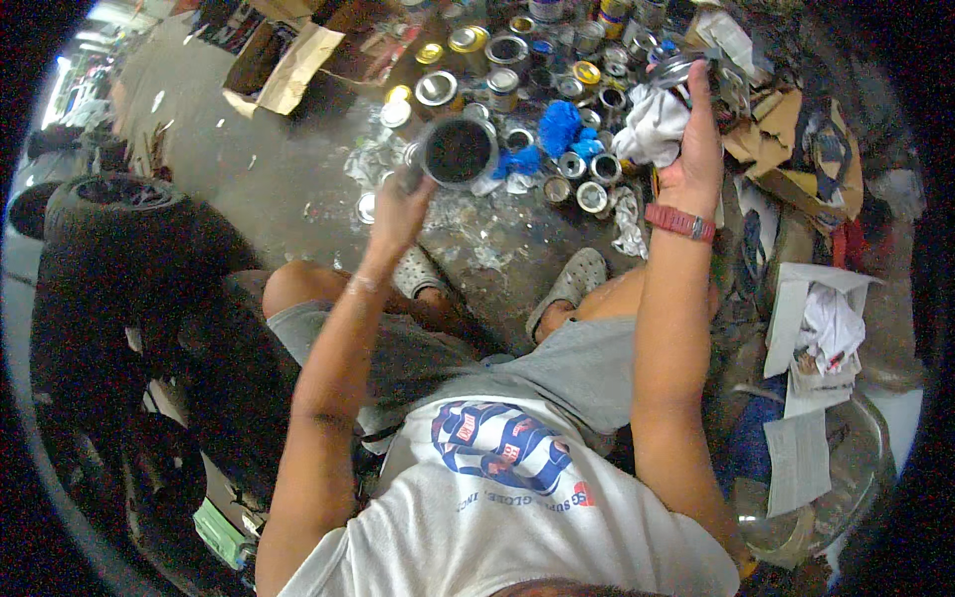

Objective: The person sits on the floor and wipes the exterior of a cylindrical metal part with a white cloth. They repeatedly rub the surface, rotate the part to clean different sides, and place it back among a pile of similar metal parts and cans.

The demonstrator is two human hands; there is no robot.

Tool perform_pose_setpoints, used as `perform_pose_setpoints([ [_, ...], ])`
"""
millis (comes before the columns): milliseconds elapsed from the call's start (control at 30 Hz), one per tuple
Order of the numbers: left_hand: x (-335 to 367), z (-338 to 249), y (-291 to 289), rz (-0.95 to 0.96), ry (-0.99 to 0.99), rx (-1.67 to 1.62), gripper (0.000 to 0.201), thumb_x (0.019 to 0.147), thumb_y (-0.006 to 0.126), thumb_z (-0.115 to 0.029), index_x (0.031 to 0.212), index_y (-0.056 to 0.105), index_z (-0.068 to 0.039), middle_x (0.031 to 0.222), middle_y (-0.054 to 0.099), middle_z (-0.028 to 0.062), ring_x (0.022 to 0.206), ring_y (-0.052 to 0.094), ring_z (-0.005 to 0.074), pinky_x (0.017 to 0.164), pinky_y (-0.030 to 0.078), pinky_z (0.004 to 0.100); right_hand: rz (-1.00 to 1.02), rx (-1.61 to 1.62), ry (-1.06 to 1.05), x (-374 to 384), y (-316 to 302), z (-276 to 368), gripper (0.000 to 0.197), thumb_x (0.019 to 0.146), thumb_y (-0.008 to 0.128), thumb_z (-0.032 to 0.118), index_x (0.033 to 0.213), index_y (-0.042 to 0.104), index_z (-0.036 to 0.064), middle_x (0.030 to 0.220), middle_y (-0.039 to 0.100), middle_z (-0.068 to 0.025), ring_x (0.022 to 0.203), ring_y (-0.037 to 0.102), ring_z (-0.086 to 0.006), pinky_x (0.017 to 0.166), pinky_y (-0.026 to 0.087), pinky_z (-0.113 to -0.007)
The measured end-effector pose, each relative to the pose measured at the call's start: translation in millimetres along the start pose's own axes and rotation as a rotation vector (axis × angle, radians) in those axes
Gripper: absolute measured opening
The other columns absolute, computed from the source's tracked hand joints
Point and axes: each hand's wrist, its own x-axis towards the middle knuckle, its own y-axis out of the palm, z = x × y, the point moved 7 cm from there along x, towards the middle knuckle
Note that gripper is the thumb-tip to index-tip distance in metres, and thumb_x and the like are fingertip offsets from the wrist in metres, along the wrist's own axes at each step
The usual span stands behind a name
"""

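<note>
My left hand (406, 211) is closed on the near left side of an open metal can (456, 151), which is raised above the floor. Its round mouth faces up and shows something dark inside. Bunched in my right hand (696, 164) is a white rag (652, 127), with my thumb pointing up along it. A shiny round metal piece (676, 68), perhaps a lid, sits right at the rag's upper end by my fingertips; whether my fingers hold it too is hidden. Blue crumpled gloves or cloths (560, 126) lie between the two hands, among the cans beyond.
Many open and closed paint cans (505, 50) crowd the stained floor (477, 234) ahead. Cardboard boxes (298, 65) lie at the far left and torn cardboard (796, 149) at the right. Stacked tyres (114, 209) stand at my left. A white box with rags (831, 318) is at my right.
</note>
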Motion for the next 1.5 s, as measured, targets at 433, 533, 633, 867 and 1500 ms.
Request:
perform_pose_setpoints([
  [433, 104.5, -49.4, -47.9, -0.009, -0.337, -0.201, 0.066, 0.099, 0.059, -0.069, 0.084, 0.065, -0.005, 0.065, 0.049, -0.0045, 0.058, 0.040, 0.0073, 0.052, 0.032, 0.0314, 0.024, 0.043, 0.206, 23.9, -33.7, -51.4, 0.043, 0.092, 0.083, 0.041, 0.118, 0.070, 0.0084, 0.109, 0.076, -0.0082, 0.090, 0.074, -0.0221, 0.080, 0.062, -0.038],
  [533, 114.2, -54.7, -35.2, -0.041, -0.273, -0.217, 0.072, 0.097, 0.059, -0.073, 0.087, 0.069, -0.002, 0.068, 0.054, -0.0026, 0.061, 0.044, 0.0094, 0.055, 0.035, 0.0320, 0.163, 0.063, 0.200, 21.6, -25.6, -97.6, 0.064, 0.091, 0.077, 0.055, 0.130, 0.066, 0.0057, 0.117, 0.075, -0.0127, 0.098, 0.074, -0.0235, 0.086, 0.062, -0.040],
  [633, 121.7, -52.7, -30.5, -0.041, -0.146, -0.048, 0.071, 0.098, 0.062, -0.068, 0.106, 0.075, 0.001, 0.086, 0.073, 0.0061, 0.082, 0.064, 0.0174, 0.077, 0.051, 0.0353, 0.290, 0.146, 0.174, 9.8, 8.8, -111.3, 0.083, 0.095, 0.072, 0.057, 0.148, 0.049, -0.0022, 0.142, 0.058, -0.0362, 0.112, 0.070, -0.0338, 0.088, 0.061, -0.038],
  [867, 120.5, -42.6, -6.1, 0.130, -0.154, -0.161, 0.062, 0.100, 0.066, -0.059, 0.113, 0.076, 0.001, 0.101, 0.078, 0.0125, 0.095, 0.070, 0.0209, 0.091, 0.052, 0.0360, 0.139, -0.766, 0.310, 47.1, -56.7, -173.4, 0.069, 0.088, 0.085, 0.040, 0.138, 0.060, 0.0002, 0.126, 0.073, -0.0134, 0.110, 0.071, -0.0238, 0.093, 0.058, -0.035],
  [1500, 117.6, -50.8, 18.0, 0.190, -0.179, -0.078, 0.059, 0.100, 0.067, -0.058, 0.105, 0.076, 0.000, 0.095, 0.077, 0.0069, 0.089, 0.067, 0.0155, 0.085, 0.051, 0.0314, 0.522, -2.080, 0.268, 141.0, -110.9, -160.9, 0.071, 0.071, 0.087, 0.060, 0.113, 0.077, 0.0041, 0.114, 0.077, -0.0174, 0.104, 0.074, -0.0335, 0.093, 0.058, -0.045],
])
